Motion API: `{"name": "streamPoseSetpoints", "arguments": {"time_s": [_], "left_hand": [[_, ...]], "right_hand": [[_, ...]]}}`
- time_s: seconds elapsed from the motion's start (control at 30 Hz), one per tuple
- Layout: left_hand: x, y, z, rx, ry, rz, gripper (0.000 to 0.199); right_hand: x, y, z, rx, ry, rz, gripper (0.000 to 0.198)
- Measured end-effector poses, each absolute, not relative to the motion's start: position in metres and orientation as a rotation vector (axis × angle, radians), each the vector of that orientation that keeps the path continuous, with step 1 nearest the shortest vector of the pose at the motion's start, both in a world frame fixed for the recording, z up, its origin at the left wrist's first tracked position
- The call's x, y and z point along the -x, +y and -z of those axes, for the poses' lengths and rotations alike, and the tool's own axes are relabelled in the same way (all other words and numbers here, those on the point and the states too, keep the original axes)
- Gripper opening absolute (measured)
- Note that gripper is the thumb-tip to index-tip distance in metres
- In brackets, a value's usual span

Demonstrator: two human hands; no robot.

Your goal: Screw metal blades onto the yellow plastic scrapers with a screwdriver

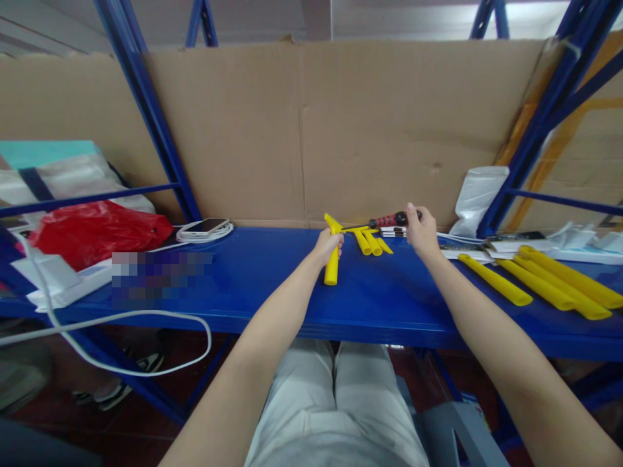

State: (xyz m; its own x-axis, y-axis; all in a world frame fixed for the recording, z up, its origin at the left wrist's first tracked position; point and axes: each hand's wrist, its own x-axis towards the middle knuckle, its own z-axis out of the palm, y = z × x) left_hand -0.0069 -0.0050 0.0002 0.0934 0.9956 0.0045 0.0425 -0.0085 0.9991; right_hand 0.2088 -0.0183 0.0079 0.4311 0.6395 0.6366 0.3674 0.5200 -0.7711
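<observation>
My left hand [329, 246] is wrapped round a yellow plastic handle [331, 271], holding it upright over the blue shelf. In my right hand [421, 228] is a red and black screwdriver [387, 220], held level by its back end. Its shaft points left and its tip meets the head of the yellow handle; whether it sits in a screw is too small to tell. Just right of the held piece, several similar yellow pieces [374, 244] lie together on the shelf, below the screwdriver.
Several long yellow tubes [549, 283] lie on the blue shelf [272, 285] at the right. A phone [207, 225] rests on a coiled white cable at the left, near a red plastic bag [97, 230]. Cardboard [233, 130] stands behind; a white cable [146, 314] loops at the front left.
</observation>
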Motion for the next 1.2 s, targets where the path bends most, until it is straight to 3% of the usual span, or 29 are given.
{"name": "streamPoseSetpoints", "arguments": {"time_s": [0.17,0.37,0.57,0.73,0.97,1.2], "left_hand": [[0.0075,-0.0057,-0.0006,-1.300,1.149,-1.121,0.024],[0.0079,-0.0076,-0.0015,-1.276,1.176,-1.129,0.025],[0.0079,-0.0088,-0.0025,-1.290,1.185,-1.130,0.024],[0.0081,-0.0064,-0.0015,-1.298,1.184,-1.132,0.024],[0.0079,-0.0078,-0.0019,-1.295,1.174,-1.120,0.024],[0.0081,-0.0061,-0.0011,-1.291,1.191,-1.132,0.024]], "right_hand": [[-0.2061,-0.0187,-0.0111,1.100,-1.098,-0.344,0.033],[-0.2103,-0.0194,-0.0088,1.107,-1.179,-0.327,0.042],[-0.2067,-0.0168,-0.0110,1.081,-1.073,-0.446,0.034],[-0.2080,-0.0196,-0.0098,1.132,-1.127,-0.384,0.043],[-0.2093,-0.0145,-0.0098,1.061,-1.058,-0.499,0.040],[-0.2120,-0.0170,-0.0072,1.140,-1.142,-0.401,0.040]]}}
